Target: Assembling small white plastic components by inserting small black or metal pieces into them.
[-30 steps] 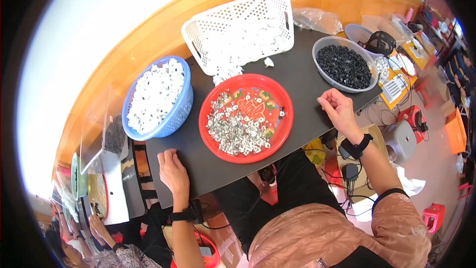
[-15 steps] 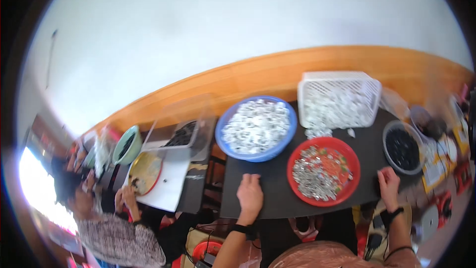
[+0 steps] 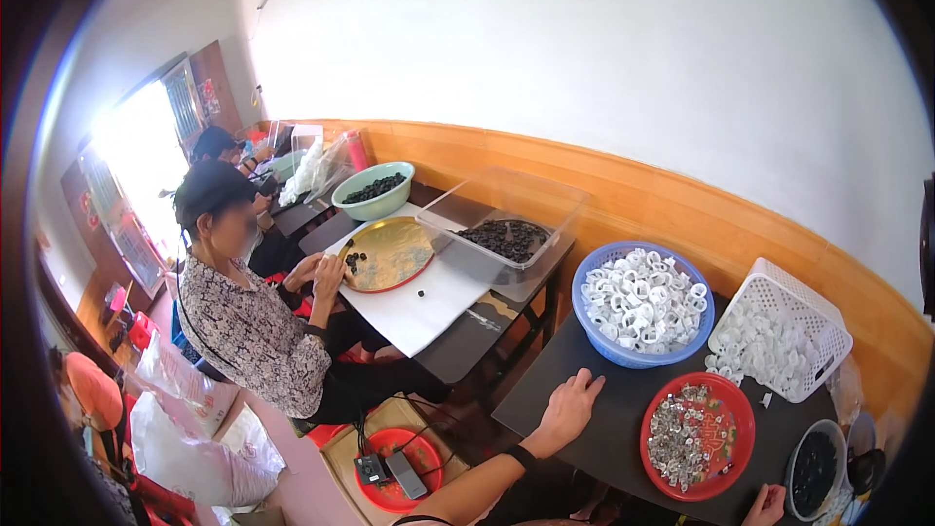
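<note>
My left hand (image 3: pixel 568 411) rests open on the dark table (image 3: pixel 534 388), its fingers stretched out and holding nothing. It lies in front of a blue plastic basin (image 3: pixel 617 351) heaped with white ring-shaped plastic parts (image 3: pixel 643 302). To its right stands a round red tray (image 3: pixel 742 416) with many small shiny metal pieces (image 3: pixel 682 438). At the lower edge my right hand (image 3: pixel 766 507) shows only in part, near the table's front edge between the red tray and a tub of black parts (image 3: pixel 813 472). Its fingers are curled, and nothing shows in them.
A white perforated basket (image 3: pixel 828 341) of translucent parts tilts beside the basin. At another table on the left, a person (image 3: pixel 253 321) handles small black pieces over a gold tray (image 3: pixel 394 248). A clear bin (image 3: pixel 545 205) and a green basin (image 3: pixel 375 205) stand there. Below lies a red tray with devices (image 3: pixel 429 477).
The view has swung left, so the table contents now sit farther right and the neighbouring table shows more fully. My left hand stays on the table, its fingers slightly more spread.
</note>
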Demonstrator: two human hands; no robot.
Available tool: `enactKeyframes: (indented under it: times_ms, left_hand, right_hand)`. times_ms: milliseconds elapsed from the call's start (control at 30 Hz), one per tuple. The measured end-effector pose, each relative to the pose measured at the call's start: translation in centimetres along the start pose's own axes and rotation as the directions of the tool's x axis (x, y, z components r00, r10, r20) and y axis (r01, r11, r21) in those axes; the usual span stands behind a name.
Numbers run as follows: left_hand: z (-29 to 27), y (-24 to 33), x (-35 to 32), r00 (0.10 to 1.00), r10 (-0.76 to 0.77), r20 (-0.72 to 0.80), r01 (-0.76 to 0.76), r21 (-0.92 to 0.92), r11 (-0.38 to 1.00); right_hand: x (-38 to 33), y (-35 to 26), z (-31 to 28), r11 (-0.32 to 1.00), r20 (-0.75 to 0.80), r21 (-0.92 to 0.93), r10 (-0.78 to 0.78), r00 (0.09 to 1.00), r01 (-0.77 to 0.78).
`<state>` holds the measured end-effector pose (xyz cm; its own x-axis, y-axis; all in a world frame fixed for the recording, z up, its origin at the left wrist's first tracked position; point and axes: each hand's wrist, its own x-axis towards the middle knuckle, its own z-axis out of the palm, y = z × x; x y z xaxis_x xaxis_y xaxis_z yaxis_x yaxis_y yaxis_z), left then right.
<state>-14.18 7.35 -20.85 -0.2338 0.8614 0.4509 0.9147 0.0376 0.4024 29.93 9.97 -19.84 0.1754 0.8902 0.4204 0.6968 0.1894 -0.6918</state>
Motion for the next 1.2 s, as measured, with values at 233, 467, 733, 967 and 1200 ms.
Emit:
enactKeyframes:
  times_ms: [233, 467, 733, 967, 1200]
  left_hand:
    - [0.0, 0.1, 0.2, 0.999, -0.027, 0.022, 0.027, 0.021, 0.999]
    - [0.6, -0.3, -0.3, 1.0, 0.002, 0.008, -0.002, 0.03, 1.0]
    - [0.4, 0.0, -0.1, 0.999, -0.012, 0.031, 0.009, 0.084, 0.996]
    - [0.3, 0.0, -0.2, 1.0, 0.001, 0.026, -0.003, 0.077, 0.997]
    - [0.6, 0.0, -0.1, 0.999, -0.01, 0.048, 0.006, 0.09, 0.996]
  right_hand:
    - [0.3, -1.4, -0.2, 0.999, 0.034, -0.033, 0.0, 0.999, 0.001]
    - [0.1, -0.8, -0.2, 0.992, 0.017, -0.089, -0.09, 0.996, 0.091]
    - [0.0, -2.0, -0.6, 0.992, 0.031, -0.121, -0.031, 0.999, 0.034]
    - [-0.2, -2.2, -0.4, 0.992, -0.027, -0.125, -0.025, 0.999, 0.021]
    - [0.0, -2.6, -0.3, 0.992, -0.042, -0.126, -0.01, 0.999, 0.004]
